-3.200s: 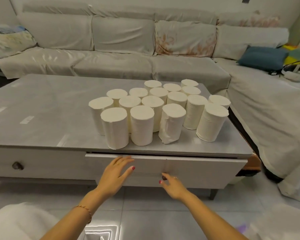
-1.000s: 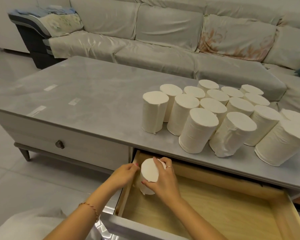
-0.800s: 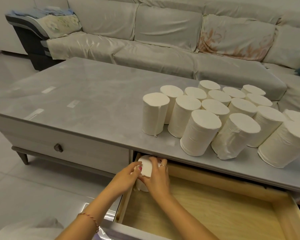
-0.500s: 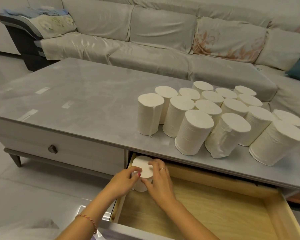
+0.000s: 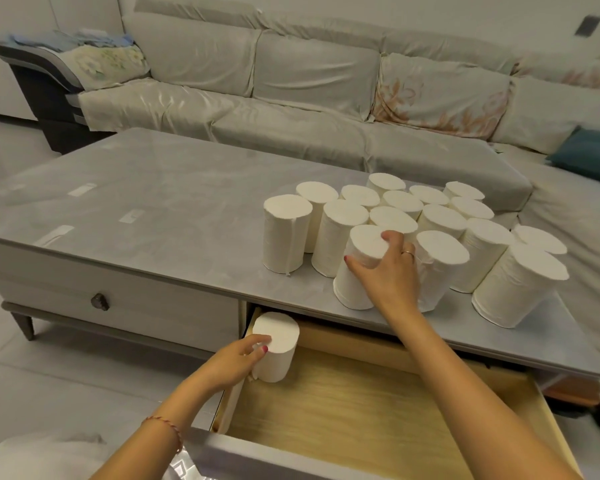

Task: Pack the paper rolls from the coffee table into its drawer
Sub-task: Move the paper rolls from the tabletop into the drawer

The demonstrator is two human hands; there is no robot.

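The drawer (image 5: 378, 410) of the coffee table (image 5: 153, 209) stood pulled out, and one paper roll (image 5: 278, 351) stood upright in its far-left corner, with the left hand (image 5: 236, 362) resting on that roll's near side, fingers curled against it. On the tabletop above the drawer the remaining rolls (image 5: 430, 220) stood clustered upright. The right hand (image 5: 388, 275) wrapped the front roll (image 5: 357, 271) of that cluster, thumb on one side and fingers over its top edge.
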